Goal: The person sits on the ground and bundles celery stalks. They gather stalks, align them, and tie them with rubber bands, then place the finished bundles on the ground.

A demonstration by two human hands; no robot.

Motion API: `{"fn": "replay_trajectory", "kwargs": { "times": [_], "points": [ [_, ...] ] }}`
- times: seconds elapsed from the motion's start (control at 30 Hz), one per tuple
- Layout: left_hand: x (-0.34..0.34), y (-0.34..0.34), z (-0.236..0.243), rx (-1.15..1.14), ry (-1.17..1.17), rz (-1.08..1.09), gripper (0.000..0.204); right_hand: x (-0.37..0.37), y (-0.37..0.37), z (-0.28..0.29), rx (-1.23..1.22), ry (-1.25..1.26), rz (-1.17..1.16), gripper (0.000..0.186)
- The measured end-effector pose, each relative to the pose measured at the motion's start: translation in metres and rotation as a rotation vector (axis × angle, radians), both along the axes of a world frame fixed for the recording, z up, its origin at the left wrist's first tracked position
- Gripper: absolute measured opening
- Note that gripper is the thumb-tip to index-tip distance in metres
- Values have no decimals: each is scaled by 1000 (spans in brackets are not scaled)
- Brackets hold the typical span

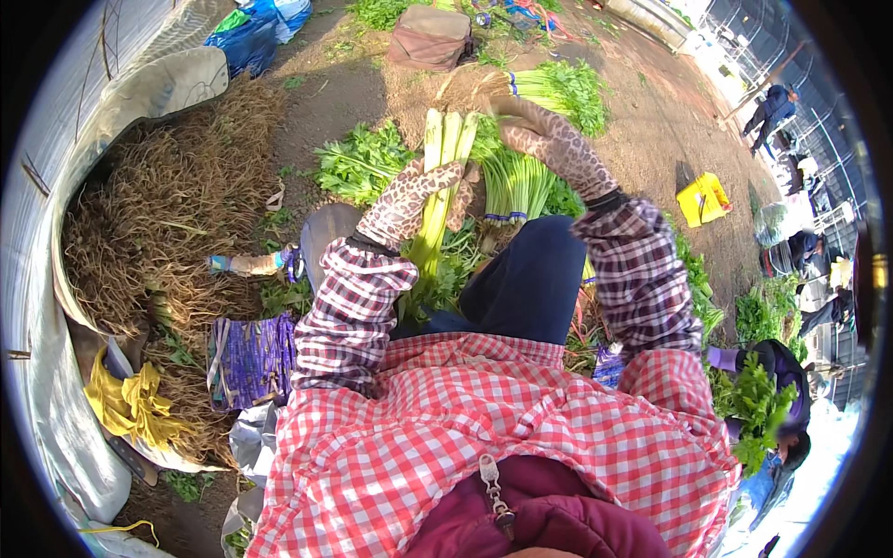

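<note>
My left hand [419,198], in a leopard-print glove, is closed around several celery stalks [450,139]. Their pale butt ends point away from me, and the leaves hang down between my knees. My right hand [549,139], gloved alike, is raised just right of the butt ends. Its fingers are blurred beside some tan, stringy roots [456,86], so I cannot tell whether they grip anything. Beneath the right hand lies a bundle of celery [519,186] with purple-blue bands. More celery [367,165] lies loose to the left.
A heap of dry brown roots [167,214] fills the left side. Beside my left leg is a stack of purple ties [251,361]. Farther off are another banded celery bundle [567,88], a brown bag [430,39] and a yellow container [703,199]. People work at the far right.
</note>
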State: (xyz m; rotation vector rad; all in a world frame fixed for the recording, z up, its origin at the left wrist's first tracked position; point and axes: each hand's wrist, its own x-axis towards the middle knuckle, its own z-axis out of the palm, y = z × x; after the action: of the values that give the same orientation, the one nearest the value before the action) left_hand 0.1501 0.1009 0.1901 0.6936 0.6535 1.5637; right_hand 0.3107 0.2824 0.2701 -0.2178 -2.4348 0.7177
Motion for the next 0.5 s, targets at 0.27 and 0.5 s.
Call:
{"fn": "replay_trajectory", "kwargs": {
  "times": [0.27,0.5],
  "points": [
    [10,-2,-9,226,24,-31,35,-46,-63,-13,-882,-182,323,51],
    [-25,-26,32,210,90,255,18,-82,-81,3,-719,-150,420,67]
  ]
}}
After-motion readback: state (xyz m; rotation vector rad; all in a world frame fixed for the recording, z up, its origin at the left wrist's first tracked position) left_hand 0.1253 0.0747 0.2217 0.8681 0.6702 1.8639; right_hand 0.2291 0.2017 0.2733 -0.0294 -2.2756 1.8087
